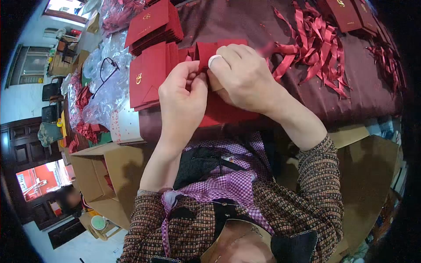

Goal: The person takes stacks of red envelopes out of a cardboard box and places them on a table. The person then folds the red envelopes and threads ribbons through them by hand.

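A red paper bag [204, 51] stands at the table's near edge between my two hands, partly covered by them. My left hand [183, 94] is at its left side, thumb and fingers curled together in a pinch at its edge. Opposite, my right hand [243, 72], with a pale ring on one finger, closes its bent fingers on the bag's upper right. Its fingertips are hidden, so a ribbon end in them cannot be made out. Left of my hands lie stacked red bags [149, 76] with gold print.
Loose red satin ribbons [318, 48] lie in a heap on the dark red tablecloth [258, 22]. More red bags [351, 15] are at the back right. Clear plastic wrapping [103, 94] bulges at the left. Cardboard boxes [94, 175] flank my lap. A person [74, 201] is in the background.
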Motion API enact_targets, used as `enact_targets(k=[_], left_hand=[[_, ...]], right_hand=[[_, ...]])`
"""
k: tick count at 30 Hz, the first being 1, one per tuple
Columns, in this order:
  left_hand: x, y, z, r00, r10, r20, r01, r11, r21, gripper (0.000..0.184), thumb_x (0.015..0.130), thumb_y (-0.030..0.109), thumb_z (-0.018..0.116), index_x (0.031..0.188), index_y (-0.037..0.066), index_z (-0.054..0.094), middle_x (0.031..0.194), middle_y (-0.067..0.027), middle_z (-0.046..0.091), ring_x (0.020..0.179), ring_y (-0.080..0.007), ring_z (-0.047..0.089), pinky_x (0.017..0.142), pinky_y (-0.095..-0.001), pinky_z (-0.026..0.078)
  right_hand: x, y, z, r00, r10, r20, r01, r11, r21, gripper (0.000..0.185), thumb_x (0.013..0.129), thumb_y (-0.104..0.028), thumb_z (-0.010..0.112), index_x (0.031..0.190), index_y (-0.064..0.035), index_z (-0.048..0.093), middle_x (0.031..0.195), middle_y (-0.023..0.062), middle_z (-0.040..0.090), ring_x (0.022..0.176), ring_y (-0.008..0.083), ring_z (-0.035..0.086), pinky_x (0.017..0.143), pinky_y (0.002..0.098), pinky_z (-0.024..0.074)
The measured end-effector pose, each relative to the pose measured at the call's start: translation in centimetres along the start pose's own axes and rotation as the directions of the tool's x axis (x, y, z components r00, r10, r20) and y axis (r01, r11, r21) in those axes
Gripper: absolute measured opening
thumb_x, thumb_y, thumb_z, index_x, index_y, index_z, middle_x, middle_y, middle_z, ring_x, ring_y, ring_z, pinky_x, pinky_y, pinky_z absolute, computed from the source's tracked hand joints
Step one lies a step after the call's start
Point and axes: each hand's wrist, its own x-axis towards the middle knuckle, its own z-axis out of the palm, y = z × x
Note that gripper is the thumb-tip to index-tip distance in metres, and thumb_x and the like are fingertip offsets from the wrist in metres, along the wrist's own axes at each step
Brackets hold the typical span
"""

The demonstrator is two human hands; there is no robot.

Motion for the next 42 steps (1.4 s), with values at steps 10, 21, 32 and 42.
enact_targets(k=[10, 21, 32, 42], left_hand=[[1.0, 0.0, -1.7, 0.944, -0.282, 0.174, 0.331, 0.830, -0.449, 0.020, 0.080, -0.004, 0.059, 0.099, -0.005, 0.057, 0.084, -0.0037, 0.061, 0.073, -0.0056, 0.055, 0.068, -0.0181, 0.044], [1.1, -1.0, -3.5, 0.868, -0.357, 0.346, 0.487, 0.749, -0.448, 0.017, 0.078, -0.001, 0.060, 0.095, -0.003, 0.058, 0.082, -0.0033, 0.061, 0.072, -0.0068, 0.056, 0.067, -0.0181, 0.044], [0.9, -0.5, -3.5, 0.895, -0.326, 0.305, 0.440, 0.765, -0.471, 0.019, 0.080, -0.004, 0.058, 0.099, -0.005, 0.057, 0.088, -0.0060, 0.062, 0.076, -0.0084, 0.058, 0.073, -0.0203, 0.047], [0.1, 0.9, -2.5, 0.945, -0.259, 0.199, 0.310, 0.902, -0.299, 0.018, 0.082, -0.001, 0.059, 0.099, -0.004, 0.057, 0.087, -0.0039, 0.061, 0.076, -0.0058, 0.055, 0.069, -0.0184, 0.045]], right_hand=[[0.0, 1.2, -0.5, 0.870, 0.375, 0.320, -0.489, 0.732, 0.474, 0.008, 0.077, -0.004, 0.058, 0.076, 0.0006, 0.052, 0.063, 0.0103, 0.055, 0.056, 0.0174, 0.054, 0.053, 0.0305, 0.0429], [-0.1, 1.5, -0.4, 0.814, 0.374, 0.444, -0.577, 0.609, 0.544, 0.011, 0.081, -0.007, 0.058, 0.076, 0.0016, 0.053, 0.061, 0.0034, 0.052, 0.060, 0.0072, 0.047, 0.053, 0.0257, 0.0395], [-0.1, 1.3, -0.5, 0.806, 0.304, 0.507, -0.581, 0.563, 0.587, 0.013, 0.082, -0.008, 0.057, 0.076, 0.0021, 0.053, 0.064, 0.0030, 0.055, 0.062, 0.0079, 0.052, 0.056, 0.0247, 0.0427], [-0.1, 0.6, -0.3, 0.857, 0.345, 0.383, -0.508, 0.688, 0.518, 0.012, 0.075, -0.011, 0.058, 0.073, -0.0002, 0.054, 0.066, 0.0147, 0.058, 0.064, 0.0312, 0.059, 0.058, 0.0395, 0.0449]])
